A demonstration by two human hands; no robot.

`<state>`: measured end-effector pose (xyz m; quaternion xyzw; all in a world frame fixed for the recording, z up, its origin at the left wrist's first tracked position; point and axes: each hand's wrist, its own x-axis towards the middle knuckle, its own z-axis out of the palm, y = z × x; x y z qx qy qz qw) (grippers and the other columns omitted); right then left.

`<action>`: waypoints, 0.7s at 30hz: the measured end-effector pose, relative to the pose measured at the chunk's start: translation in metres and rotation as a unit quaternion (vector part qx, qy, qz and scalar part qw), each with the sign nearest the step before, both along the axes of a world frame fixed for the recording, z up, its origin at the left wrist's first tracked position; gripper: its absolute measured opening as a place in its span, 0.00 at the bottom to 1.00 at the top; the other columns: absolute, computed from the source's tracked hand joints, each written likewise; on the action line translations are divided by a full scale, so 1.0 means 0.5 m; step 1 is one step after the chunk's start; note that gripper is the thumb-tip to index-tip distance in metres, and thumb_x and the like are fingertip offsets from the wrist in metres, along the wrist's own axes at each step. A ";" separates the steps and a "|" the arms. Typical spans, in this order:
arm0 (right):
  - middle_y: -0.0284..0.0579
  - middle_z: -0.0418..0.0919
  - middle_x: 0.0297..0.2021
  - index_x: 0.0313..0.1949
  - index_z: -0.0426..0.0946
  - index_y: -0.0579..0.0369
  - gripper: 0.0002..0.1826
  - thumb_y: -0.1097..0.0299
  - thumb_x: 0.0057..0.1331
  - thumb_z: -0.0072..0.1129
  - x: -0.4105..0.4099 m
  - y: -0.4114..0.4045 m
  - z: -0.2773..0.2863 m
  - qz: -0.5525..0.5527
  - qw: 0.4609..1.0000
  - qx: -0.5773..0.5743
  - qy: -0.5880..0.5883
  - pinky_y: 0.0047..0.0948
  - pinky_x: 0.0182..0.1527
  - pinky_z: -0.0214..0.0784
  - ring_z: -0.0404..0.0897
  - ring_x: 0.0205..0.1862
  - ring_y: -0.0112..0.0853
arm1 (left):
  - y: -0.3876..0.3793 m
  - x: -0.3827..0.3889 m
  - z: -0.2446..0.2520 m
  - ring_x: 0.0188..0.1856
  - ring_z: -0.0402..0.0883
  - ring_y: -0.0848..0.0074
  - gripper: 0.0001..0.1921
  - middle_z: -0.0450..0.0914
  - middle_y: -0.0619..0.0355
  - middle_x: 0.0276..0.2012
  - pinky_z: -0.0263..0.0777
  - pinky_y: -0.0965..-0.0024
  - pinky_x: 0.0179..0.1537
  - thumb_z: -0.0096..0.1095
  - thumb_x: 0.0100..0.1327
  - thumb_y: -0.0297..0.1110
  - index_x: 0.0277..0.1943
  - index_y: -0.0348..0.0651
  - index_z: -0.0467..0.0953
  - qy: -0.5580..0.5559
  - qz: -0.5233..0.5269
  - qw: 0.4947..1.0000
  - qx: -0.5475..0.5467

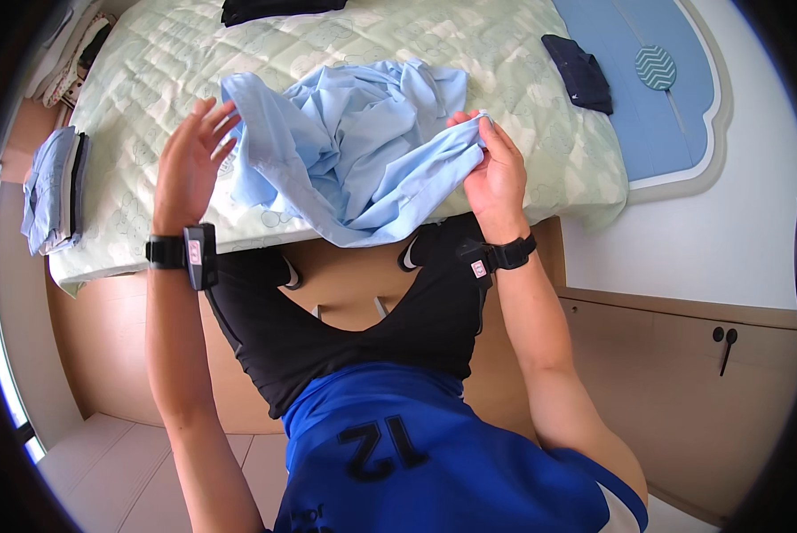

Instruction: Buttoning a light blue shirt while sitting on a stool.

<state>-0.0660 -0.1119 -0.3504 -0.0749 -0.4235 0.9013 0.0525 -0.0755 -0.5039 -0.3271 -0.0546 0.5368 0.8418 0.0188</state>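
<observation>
A crumpled light blue garment [345, 140] of thin woven cloth lies on the bed in front of me, its near fold hanging over the mattress edge. My right hand [495, 166] pinches one end of a long strip of it between thumb and fingers, stretching that part up to the right. At the opposite side, my left hand [195, 160] has its fingers spread beside the garment's raised left edge. Those fingertips touch or nearly touch the cloth, without a visible grip. Much of the garment's shape is hidden in its folds.
The bed [152, 86] has a pale green quilted cover. A stack of folded clothes [55, 190] sits at its left edge, a folded dark navy garment [578, 73] at the right near the blue headboard [671, 133]. Black cloth [282, 8] lies at the far side. A cabinet [678, 386] stands right.
</observation>
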 end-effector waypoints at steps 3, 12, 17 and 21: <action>0.59 0.85 0.52 0.55 0.79 0.71 0.15 0.71 0.77 0.59 -0.008 -0.007 -0.017 0.017 1.000 -0.019 -0.003 0.39 0.61 0.76 0.84 0.55 0.42 | -0.003 0.045 -0.083 0.54 0.81 0.76 0.37 0.87 0.54 0.54 0.68 0.67 0.60 0.70 0.70 0.42 0.73 0.29 0.66 -0.067 -0.046 0.961 -0.264; 0.47 0.86 0.51 0.58 0.81 0.71 0.16 0.74 0.76 0.59 0.009 0.000 -0.081 0.036 0.992 0.112 -0.044 0.28 0.58 0.73 0.83 0.52 0.26 | 0.083 0.093 -0.198 0.42 0.83 0.79 0.34 0.87 0.57 0.41 0.74 0.74 0.46 0.75 0.67 0.41 0.67 0.24 0.72 -0.066 -0.041 0.927 -0.367; 0.52 0.82 0.59 0.69 0.69 0.69 0.25 0.74 0.76 0.59 0.025 0.006 -0.083 0.037 0.993 0.110 -0.016 0.32 0.60 0.71 0.82 0.54 0.31 | 0.111 0.079 -0.192 0.36 0.84 0.77 0.37 0.87 0.52 0.35 0.76 0.74 0.40 0.78 0.63 0.43 0.65 0.24 0.70 -0.037 -0.004 0.875 -0.482; 0.57 0.75 0.66 0.78 0.54 0.66 0.38 0.75 0.74 0.61 0.053 -0.006 -0.083 -0.020 0.999 0.016 -0.022 0.33 0.63 0.69 0.81 0.57 0.36 | 0.119 0.067 -0.215 0.32 0.87 0.69 0.33 0.87 0.50 0.29 0.79 0.67 0.39 0.78 0.61 0.42 0.60 0.25 0.72 -0.064 0.020 0.847 -0.527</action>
